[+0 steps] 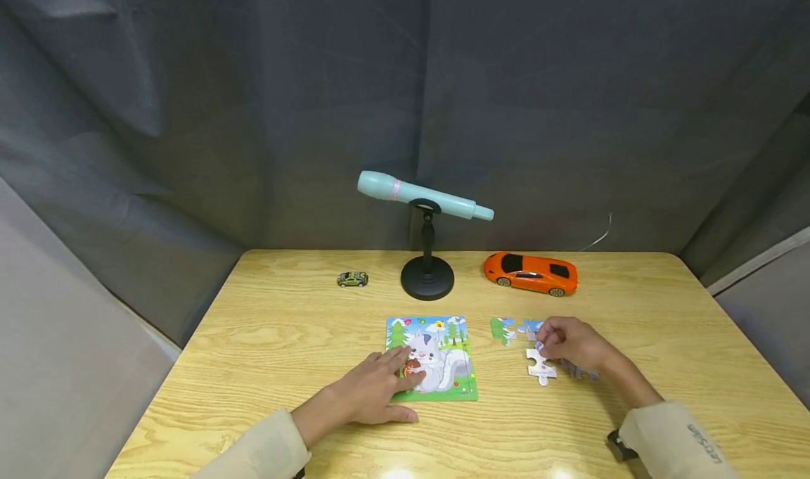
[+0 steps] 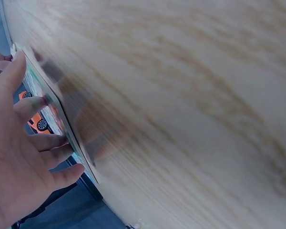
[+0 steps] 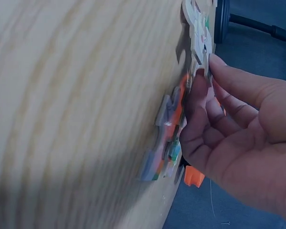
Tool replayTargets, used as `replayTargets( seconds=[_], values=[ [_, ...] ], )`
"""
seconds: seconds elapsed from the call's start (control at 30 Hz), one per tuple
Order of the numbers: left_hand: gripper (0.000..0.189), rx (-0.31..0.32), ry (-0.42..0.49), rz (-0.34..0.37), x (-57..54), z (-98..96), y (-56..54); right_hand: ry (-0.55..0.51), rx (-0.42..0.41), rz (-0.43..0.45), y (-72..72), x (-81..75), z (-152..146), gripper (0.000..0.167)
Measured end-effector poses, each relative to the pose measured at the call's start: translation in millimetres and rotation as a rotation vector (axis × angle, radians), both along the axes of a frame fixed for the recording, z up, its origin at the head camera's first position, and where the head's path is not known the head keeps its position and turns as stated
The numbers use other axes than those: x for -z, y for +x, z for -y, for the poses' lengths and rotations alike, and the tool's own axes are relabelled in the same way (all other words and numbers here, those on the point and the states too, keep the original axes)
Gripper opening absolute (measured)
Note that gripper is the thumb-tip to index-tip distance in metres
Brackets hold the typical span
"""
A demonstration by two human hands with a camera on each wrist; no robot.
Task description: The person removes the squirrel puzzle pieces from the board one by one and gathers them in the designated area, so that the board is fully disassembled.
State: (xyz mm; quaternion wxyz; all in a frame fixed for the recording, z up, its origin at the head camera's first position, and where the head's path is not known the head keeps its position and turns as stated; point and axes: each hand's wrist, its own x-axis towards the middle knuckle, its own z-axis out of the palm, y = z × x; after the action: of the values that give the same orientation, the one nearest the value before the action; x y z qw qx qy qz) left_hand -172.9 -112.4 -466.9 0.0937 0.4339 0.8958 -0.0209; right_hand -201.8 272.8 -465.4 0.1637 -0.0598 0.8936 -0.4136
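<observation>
My left hand (image 1: 373,387) rests with spread fingers on the lower left part of a squirrel jigsaw puzzle (image 1: 452,387), which lies flat on the table. In the left wrist view, the fingers (image 2: 57,143) lie over the puzzle's edge. To the right of the puzzle, my right hand (image 1: 576,342) pinches a jigsaw piece (image 3: 208,64) between thumb and forefinger, partly hidden by the fingertips. A pale jigsaw piece (image 1: 541,372) is just below those fingertips. Tree-printed jigsaw pieces (image 1: 503,330) lie behind, and more loose pieces (image 1: 585,373) are partly hidden under the hand.
At the back of the wooden table (image 1: 285,338), a black stand (image 1: 427,282) carries a light blue microphone (image 1: 443,201). An orange toy car (image 1: 531,273) is to its right, a small green toy car (image 1: 352,278) to its left. A dark curtain (image 1: 335,113) hangs behind.
</observation>
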Motion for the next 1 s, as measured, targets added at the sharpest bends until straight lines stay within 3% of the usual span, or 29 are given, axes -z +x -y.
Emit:
replayTargets(
  seconds=[0.5, 0.77, 1.0],
  values=[
    [0.062, 0.009, -0.002, -0.035, 2.3, 0.2, -0.2, 0.138, 0.047, -0.067, 0.5, 1.2, -1, 0.013],
    [0.062, 0.010, 0.008, -0.039, 1.0, 0.7, -2.2, 0.098, 0.017, -0.155, -8.9, -9.3, 17, 0.012],
    [0.063, 0.019, 0.011, -0.044, 0.5, -1.0, -2.6, 0.067, -0.032, -0.154, -16.6, -16.8, 52, 0.011]
  ],
)
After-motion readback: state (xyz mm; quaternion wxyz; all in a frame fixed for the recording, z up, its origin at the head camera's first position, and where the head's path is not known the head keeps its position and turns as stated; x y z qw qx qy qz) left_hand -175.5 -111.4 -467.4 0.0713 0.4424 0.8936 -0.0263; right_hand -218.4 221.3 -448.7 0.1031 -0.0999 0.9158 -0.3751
